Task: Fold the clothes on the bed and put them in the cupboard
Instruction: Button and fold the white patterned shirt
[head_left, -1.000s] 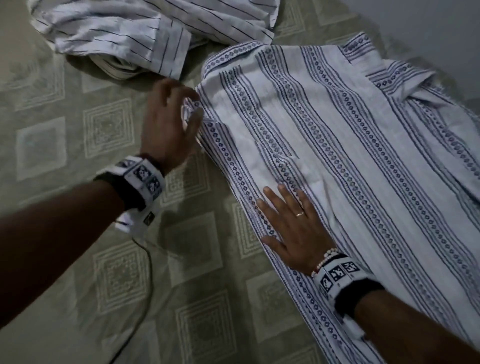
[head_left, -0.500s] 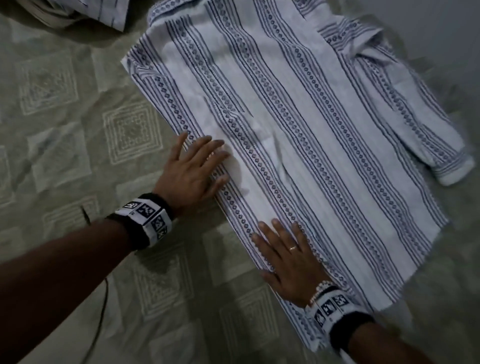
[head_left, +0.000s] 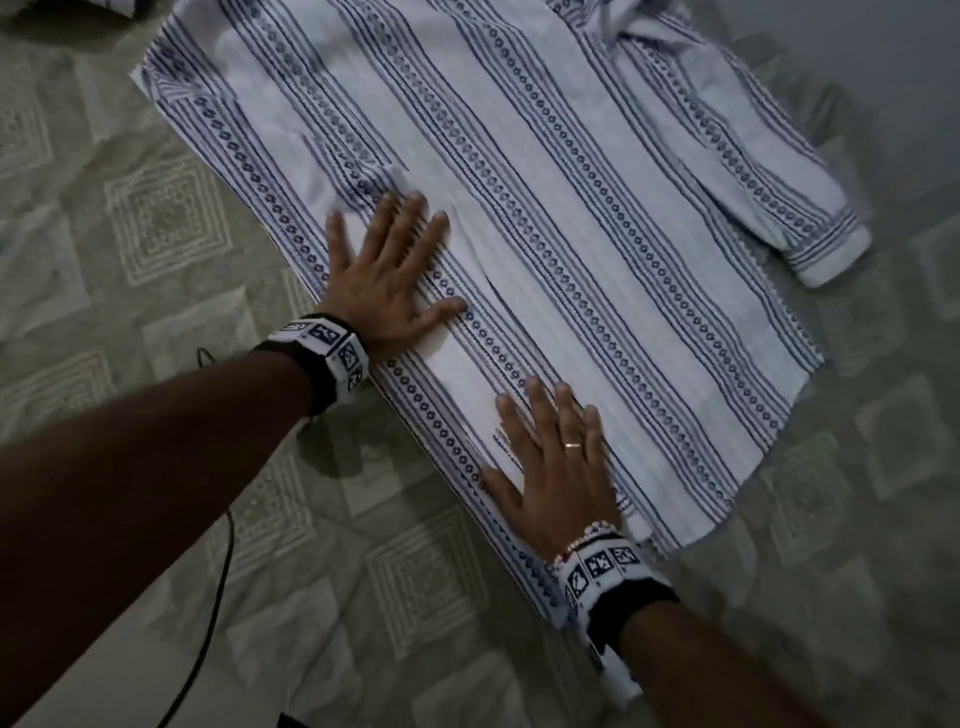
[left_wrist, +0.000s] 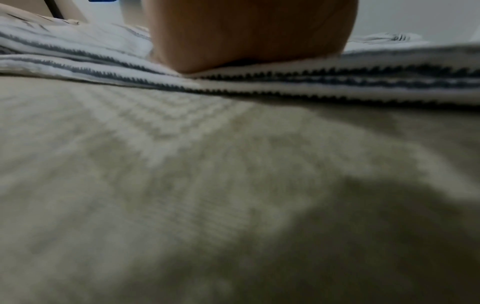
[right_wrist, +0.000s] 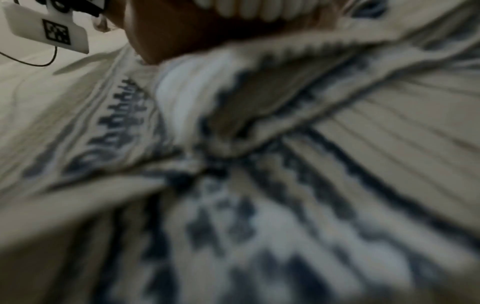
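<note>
Bed (head_left: 156, 519), patterned cover, is carrying everything; black cable (head_left: 218, 571) is trailing over it at lower left. Left hand (head_left: 387, 283) is lying palm-down w/ fingers (head_left: 415, 218) straight and spread, released, gripping nothing, pressing the near folded edge of the striped shirt (head_left: 597, 197). Shirt is spreading flat diagonally across the bed, extending up and right from both hands. Right hand (head_left: 558, 467) is pressing flat too, fingers straight, slightly apart, further down the same edge nr the hem. At far right the sleeve cuff (head_left: 826, 249) is lying on the bed.
</note>
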